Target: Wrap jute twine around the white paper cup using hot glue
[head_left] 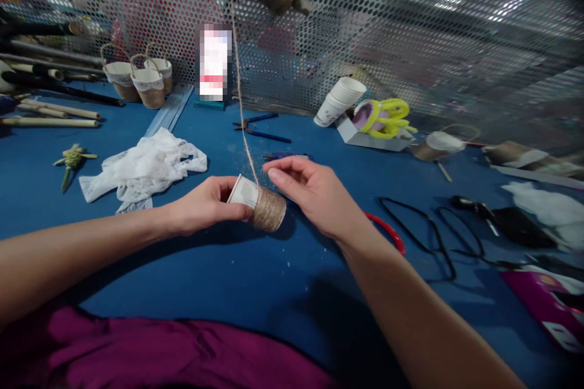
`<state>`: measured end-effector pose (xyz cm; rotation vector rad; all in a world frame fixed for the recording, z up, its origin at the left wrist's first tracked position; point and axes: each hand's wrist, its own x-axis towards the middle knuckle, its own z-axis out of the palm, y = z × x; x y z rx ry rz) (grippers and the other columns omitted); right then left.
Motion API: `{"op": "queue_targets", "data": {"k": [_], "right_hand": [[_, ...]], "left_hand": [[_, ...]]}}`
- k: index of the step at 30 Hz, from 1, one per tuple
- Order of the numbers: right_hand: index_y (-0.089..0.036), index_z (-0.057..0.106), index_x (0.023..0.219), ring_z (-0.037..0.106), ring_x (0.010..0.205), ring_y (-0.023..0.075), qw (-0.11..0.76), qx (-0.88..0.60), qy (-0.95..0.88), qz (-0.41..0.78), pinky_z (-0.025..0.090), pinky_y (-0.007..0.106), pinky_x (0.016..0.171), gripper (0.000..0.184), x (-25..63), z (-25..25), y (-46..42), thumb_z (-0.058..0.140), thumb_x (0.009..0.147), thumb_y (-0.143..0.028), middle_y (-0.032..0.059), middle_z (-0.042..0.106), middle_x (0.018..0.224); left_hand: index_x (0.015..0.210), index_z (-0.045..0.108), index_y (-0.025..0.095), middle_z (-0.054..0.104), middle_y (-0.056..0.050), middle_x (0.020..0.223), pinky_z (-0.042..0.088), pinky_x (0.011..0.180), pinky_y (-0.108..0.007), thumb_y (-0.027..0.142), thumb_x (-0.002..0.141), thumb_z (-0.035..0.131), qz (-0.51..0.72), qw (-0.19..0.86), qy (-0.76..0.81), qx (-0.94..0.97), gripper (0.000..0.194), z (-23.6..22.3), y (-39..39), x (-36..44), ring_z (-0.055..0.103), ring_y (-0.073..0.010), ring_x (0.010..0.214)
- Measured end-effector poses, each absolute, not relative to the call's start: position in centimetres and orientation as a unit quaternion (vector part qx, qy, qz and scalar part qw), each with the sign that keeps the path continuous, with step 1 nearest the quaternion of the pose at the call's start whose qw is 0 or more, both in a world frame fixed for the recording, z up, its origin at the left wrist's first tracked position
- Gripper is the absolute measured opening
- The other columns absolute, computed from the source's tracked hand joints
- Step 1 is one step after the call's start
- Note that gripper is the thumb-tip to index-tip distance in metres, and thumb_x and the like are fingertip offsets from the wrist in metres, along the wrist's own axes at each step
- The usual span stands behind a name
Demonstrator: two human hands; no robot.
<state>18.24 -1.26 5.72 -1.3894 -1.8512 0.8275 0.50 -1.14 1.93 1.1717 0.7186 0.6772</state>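
paper cup, partly under twine, clamped by left fingers; right fingers near, cannot tell if together.

Fronted by a blue surface; backed by a perforated metal wall, streaked with light at upper right.

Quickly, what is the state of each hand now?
Left hand: closed around the twine-wrapped cup.
Right hand: loosely open beside it, nothing visibly held.
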Motion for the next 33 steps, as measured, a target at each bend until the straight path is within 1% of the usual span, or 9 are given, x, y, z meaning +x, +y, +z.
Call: {"op": "queue_targets", "data": {"k": [3,5,9,12,16,19,21,27,33], "right_hand": [[-0.017,0.063,0.087,0.061,0.073,0.0176,0.315,-0.626,-0.698,0.149,0.046,0.032,0.069,0.024,20.5,5.9,0.3,0.052,0.078,-0.035,0.0065,0.066,0.086],[-0.017,0.064,0.088,0.060,0.075,0.0211,0.234,-0.704,-0.668,0.058,0.045,0.035,0.069,0.026,22.4,5.5,1.7,0.053,0.075,-0.036,0.0092,0.065,0.087],[-0.018,0.063,0.065,0.059,0.060,0.0225,0.169,-0.727,-0.658,0.097,0.043,0.034,0.056,0.014,24.9,3.7,3.6,0.064,0.061,-0.032,0.0056,0.062,0.059],[-0.020,0.058,0.054,0.058,0.057,0.0222,0.159,-0.730,-0.652,0.128,0.041,0.032,0.053,0.010,25.0,2.6,4.1,0.065,0.056,-0.026,0.0041,0.059,0.052],[-0.016,0.058,0.068,0.060,0.066,0.0250,0.198,-0.743,-0.621,0.152,0.043,0.034,0.058,0.013,24.4,2.4,4.0,0.063,0.056,-0.018,0.0067,0.060,0.058],[-0.011,0.054,0.093,0.061,0.062,0.0207,0.254,-0.733,-0.601,0.194,0.046,0.033,0.057,0.033,24.0,3.5,3.5,0.059,0.062,-0.019,0.0078,0.064,0.069],[-0.013,0.050,0.100,0.061,0.061,0.0166,0.289,-0.709,-0.599,0.233,0.049,0.030,0.057,0.036,23.7,4.5,2.7,0.057,0.066,-0.021,0.0076,0.065,0.078],[-0.015,0.058,0.069,0.058,0.053,0.0136,0.293,-0.652,-0.604,0.352,0.049,0.026,0.052,0.023,22.3,7.3,-1.8,0.062,0.068,-0.038,0.0034,0.062,0.059],[-0.015,0.064,0.087,0.055,0.046,0.0113,0.266,-0.649,-0.625,0.342,0.046,0.024,0.044,0.029,21.7,7.2,-4.7,0.059,0.070,-0.039,0.0012,0.062,0.058]], "left_hand": [[0.086,0.061,0.011,0.064,-0.002,0.076,0.043,0.069,-0.024,0.016,0.063,0.064,0.311,0.718,0.316,0.536,0.023,1.8,-1.1,0.4,0.056,-0.0111,0.069],[0.088,0.061,0.011,0.065,-0.002,0.079,0.043,0.072,-0.025,0.016,0.064,0.064,0.314,0.712,0.318,0.541,0.025,1.7,-1.0,0.3,0.057,-0.0119,0.072],[0.089,0.061,0.011,0.066,-0.004,0.082,0.044,0.074,-0.027,0.019,0.066,0.064,0.314,0.700,0.314,0.558,0.025,1.7,-1.0,0.3,0.059,-0.0144,0.076],[0.089,0.061,0.011,0.067,-0.005,0.082,0.046,0.074,-0.028,0.023,0.067,0.065,0.320,0.690,0.316,0.567,0.025,1.7,-1.1,0.3,0.060,-0.0161,0.077],[0.088,0.061,0.011,0.067,-0.006,0.084,0.046,0.072,-0.029,0.027,0.071,0.060,0.328,0.670,0.325,0.581,0.024,1.6,-0.9,0.4,0.060,-0.0166,0.077],[0.089,0.061,0.010,0.067,-0.005,0.084,0.046,0.075,-0.029,0.024,0.069,0.059,0.334,0.657,0.330,0.590,0.024,1.5,-0.7,0.4,0.059,-0.0166,0.079],[0.089,0.061,0.010,0.067,-0.005,0.085,0.045,0.077,-0.030,0.020,0.066,0.058,0.334,0.647,0.340,0.595,0.025,1.6,-0.5,0.3,0.059,-0.0168,0.081],[0.090,0.059,0.010,0.065,-0.006,0.088,0.044,0.080,-0.032,0.019,0.067,0.053,0.313,0.624,0.357,0.620,0.025,1.5,0.1,0.3,0.058,-0.0179,0.083],[0.087,0.055,0.011,0.062,-0.006,0.085,0.043,0.076,-0.030,0.021,0.072,0.051,0.290,0.598,0.364,0.653,0.018,1.2,0.7,0.0,0.056,-0.0166,0.079]]}}
